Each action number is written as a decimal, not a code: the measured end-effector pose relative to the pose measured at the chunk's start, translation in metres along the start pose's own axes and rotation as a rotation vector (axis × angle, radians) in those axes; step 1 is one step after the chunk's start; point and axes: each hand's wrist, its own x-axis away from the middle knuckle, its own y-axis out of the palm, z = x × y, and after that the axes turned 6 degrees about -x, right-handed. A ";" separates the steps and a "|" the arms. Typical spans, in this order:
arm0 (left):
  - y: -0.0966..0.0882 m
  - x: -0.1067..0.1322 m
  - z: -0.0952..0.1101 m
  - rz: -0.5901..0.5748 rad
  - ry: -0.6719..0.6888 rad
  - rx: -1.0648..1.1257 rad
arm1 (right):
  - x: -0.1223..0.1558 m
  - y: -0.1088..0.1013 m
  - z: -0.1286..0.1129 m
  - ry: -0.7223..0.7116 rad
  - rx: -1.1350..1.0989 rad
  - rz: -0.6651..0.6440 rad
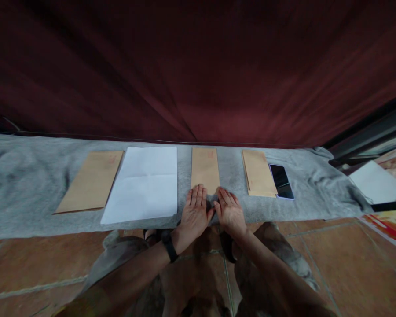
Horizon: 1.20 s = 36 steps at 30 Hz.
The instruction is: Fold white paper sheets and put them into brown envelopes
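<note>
A tan paper envelope [204,166] with small red print lies upright on the grey cloth, straight in front of me. My left hand [196,206] rests flat, its fingertips over the envelope's near left corner. At the near right corner lies my right hand [229,209], palm down with fingers stretched out. Both thumbs point inward, close to each other. Neither hand grips anything. Left of the envelope is a stack of white paper sheets [148,182] with a crease across the middle. To the right sit several tan envelopes [259,173] in a small overlapping pile.
More tan envelopes [90,182] lie at the far left, beside the white sheets. A dark-screened phone [281,181] touches the right pile. The grey cloth [310,185] covers a narrow bench, with a dark red curtain [198,88] behind it. Tiled floor [39,259] shows below.
</note>
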 end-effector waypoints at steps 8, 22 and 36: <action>0.001 0.009 -0.009 -0.008 -0.023 0.006 | -0.004 -0.001 -0.008 -0.154 -0.052 -0.041; -0.002 0.010 -0.012 -0.014 -0.083 -0.007 | -0.007 0.000 -0.008 -0.127 -0.069 -0.061; -0.023 -0.007 -0.038 0.030 -0.119 0.035 | 0.000 0.003 0.002 -0.054 0.005 -0.009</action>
